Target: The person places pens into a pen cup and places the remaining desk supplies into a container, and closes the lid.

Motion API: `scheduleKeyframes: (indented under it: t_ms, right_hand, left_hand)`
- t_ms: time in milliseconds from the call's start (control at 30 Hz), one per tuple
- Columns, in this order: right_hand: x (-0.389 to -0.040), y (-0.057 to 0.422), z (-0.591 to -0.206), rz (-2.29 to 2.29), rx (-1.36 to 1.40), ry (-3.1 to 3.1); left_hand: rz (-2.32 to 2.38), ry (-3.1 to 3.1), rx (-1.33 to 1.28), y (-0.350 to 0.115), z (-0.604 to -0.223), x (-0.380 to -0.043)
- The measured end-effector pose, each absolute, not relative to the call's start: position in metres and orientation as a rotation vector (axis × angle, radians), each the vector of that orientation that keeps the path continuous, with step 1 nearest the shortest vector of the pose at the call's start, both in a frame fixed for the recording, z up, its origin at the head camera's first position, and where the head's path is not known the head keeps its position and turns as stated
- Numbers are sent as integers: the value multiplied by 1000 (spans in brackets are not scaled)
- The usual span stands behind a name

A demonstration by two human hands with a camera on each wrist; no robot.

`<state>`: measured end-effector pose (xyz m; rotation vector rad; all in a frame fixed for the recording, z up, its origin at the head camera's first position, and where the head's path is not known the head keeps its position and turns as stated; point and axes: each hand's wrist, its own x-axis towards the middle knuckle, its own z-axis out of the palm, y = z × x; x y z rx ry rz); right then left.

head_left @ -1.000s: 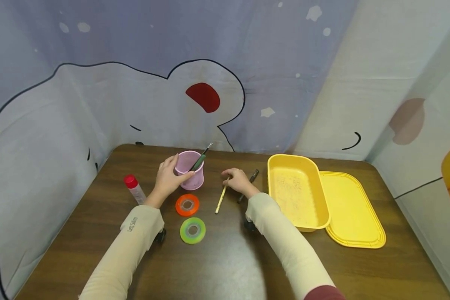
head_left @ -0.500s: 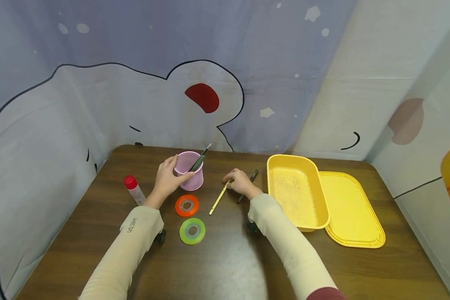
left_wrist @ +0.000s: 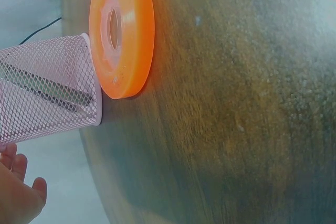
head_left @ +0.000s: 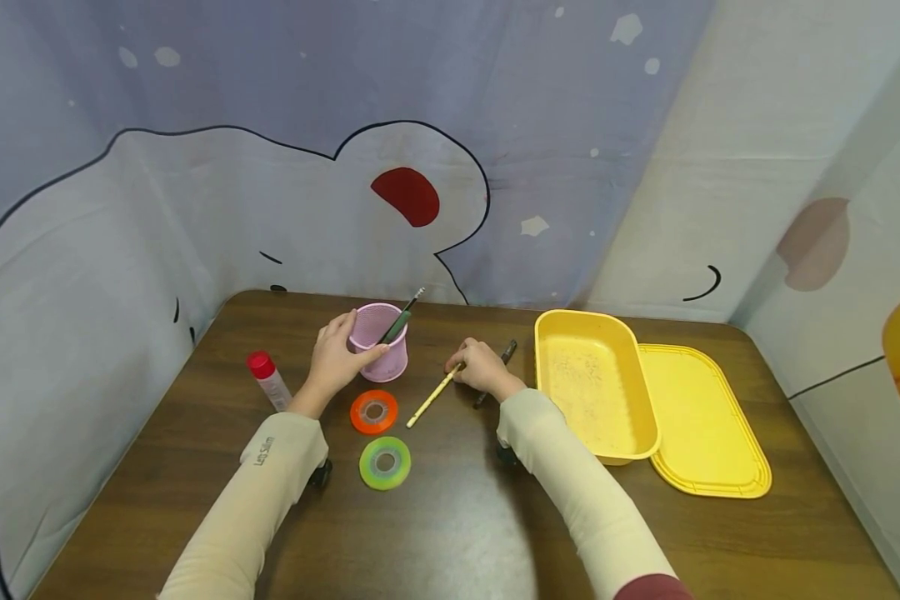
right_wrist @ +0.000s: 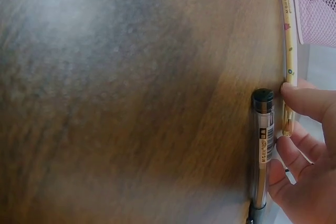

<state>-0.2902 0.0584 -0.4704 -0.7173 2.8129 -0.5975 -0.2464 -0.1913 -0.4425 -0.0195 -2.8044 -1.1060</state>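
Note:
In the head view my left hand (head_left: 335, 354) holds the side of a pink mesh pen cup (head_left: 390, 363), its thumb across the front near the rim. Two dark pens (head_left: 399, 321) lean in that cup, one greenish. My right hand (head_left: 483, 368) pinches the end of a slim yellow pen (head_left: 433, 397) printed with small motifs. Seen from the right wrist, the thumb (right_wrist: 307, 100) lies on the yellow pen, with the fingers behind it. Just beside those fingers lies a clear-barrelled pen with a black cap (right_wrist: 263, 140).
An orange tape roll (head_left: 374, 412) and a green tape roll (head_left: 385, 463) lie in front of the cup. A red-capped glue stick (head_left: 268, 379) is at the left. To the right are a yellow bin (head_left: 592, 383) and its flat lid (head_left: 705, 421), with a patterned cloth behind the table.
The yellow pen's near end has swung left, towards the tape rolls, as my right hand turns it. My left hand and the cup stay put.

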Motion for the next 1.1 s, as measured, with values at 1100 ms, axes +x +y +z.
scheduleKeyframes:
  t_ms: [1100]
  right_hand:
    - [-291,56,-433,-472,-941,2784]
  left_hand:
    - [-1062,-2784,-57,-191,-442,-246]
